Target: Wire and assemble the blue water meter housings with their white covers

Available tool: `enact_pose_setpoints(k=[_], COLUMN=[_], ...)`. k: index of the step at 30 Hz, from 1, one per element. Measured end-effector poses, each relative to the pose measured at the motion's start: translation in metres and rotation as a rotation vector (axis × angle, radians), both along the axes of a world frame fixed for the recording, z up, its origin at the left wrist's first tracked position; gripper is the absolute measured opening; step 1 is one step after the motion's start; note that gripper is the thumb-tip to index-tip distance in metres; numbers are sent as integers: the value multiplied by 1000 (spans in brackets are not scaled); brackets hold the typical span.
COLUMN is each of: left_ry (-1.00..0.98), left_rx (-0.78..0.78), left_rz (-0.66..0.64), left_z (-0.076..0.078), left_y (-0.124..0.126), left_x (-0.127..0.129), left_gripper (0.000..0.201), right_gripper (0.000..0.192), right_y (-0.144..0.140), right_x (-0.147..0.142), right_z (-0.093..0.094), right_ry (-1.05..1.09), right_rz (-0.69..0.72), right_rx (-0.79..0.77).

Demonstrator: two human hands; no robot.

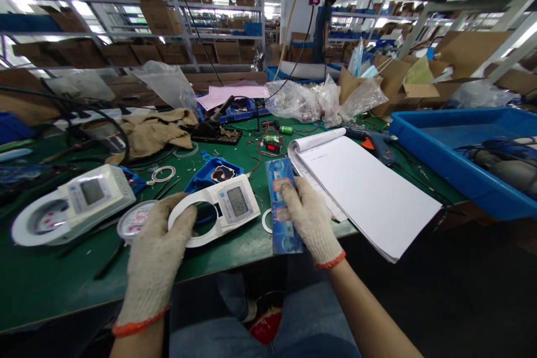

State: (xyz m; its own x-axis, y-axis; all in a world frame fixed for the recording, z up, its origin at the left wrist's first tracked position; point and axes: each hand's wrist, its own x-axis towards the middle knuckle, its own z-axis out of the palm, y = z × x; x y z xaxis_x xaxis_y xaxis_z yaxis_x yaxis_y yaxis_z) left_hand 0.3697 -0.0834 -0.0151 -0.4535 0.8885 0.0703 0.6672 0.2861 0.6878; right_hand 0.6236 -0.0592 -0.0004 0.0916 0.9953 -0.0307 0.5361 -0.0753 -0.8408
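My left hand, in a knitted glove with an orange cuff, grips the ring end of a white plastic meter housing with a small display. Its fingers pass through the ring opening. My right hand, gloved alike, holds a blue printed card by its right edge, thumb on top. The card reaches over the table's front edge. Left of my left hand lies a second white meter with a display. A round clear-covered part sits between them. Behind the held housing is a blue plastic frame with a coil.
A paper pad lies right of my right hand. Beyond it are a glue gun and a blue bin. A small red-digit display with wires, a soldering iron and brown cloth lie farther back on the green table.
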Motion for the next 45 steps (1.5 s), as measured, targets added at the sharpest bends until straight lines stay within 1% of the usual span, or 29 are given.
enact_pose_setpoints(k=[3,4,6,10,13,16,18,21,24,25,29,31,33,35,36,37,39,40,41,42,44,45], left_ry=[0,2,0,-24,-26,-37,-47,-62,-73,-75,-85,-59,24,174,270,370,538,577,569,517,354,325], left_rx=[9,11,11,14,6,-2,2,4,-2,2,16,-5,-13,-38,-47,-53,-57,-52,-54,-72,-102,-106], left_rz=[-10,-10,-6,-6,2,11,10,7,15,16,4,24,63,80,74,54,-9,-52,-116,-193,-336,-359], left_z=[1,1,2,1,0,-1,-1,1,4,4,3,3,5,12,17,23,36,42,48,53,60,62], left_y=[-1,-1,-1,-1,-1,-1,-1,-2,-3,-2,-1,-2,-6,-11,-13,-15,-14,-11,-6,1,19,29], left_x=[2,2,2,1,0,0,0,1,3,3,3,5,9,15,17,19,17,14,9,3,-11,-17], left_gripper=[44,45,45,45,44,42,43,44,44,44,44,43,44,48,50,51,53,53,53,53,54,55], right_gripper=[44,43,40,34,35,35,35,34,38,39,41,40,37,37,38,39,36,34,32,31,31,32], right_y=[8,10,13,18,20,20,19,18,16,15,13,13,13,11,9,6,-1,-4,-8,-11,-14,-15], right_x=[-19,-24,-32,-36,-35,-35,-36,-32,-22,-18,-1,6,12,15,15,14,9,5,-1,-6,-18,-23], right_z=[4,4,2,-10,-16,-17,-14,-9,-8,-9,-14,-15,-15,-14,-13,-11,-6,-3,0,3,7,7], right_ry=[-433,-542,-674,-778,-837,-902,-904,-776,-536,-417,172,353,511,709,784,810,723,655,598,558,500,458], right_rz=[-97,-121,-136,-88,-67,-27,-4,-28,-91,-110,-195,-235,-221,-118,-47,24,165,238,317,398,520,557], right_rx=[-70,-93,-89,32,70,121,121,47,-2,12,157,209,212,119,55,8,-5,18,32,28,-10,-26])
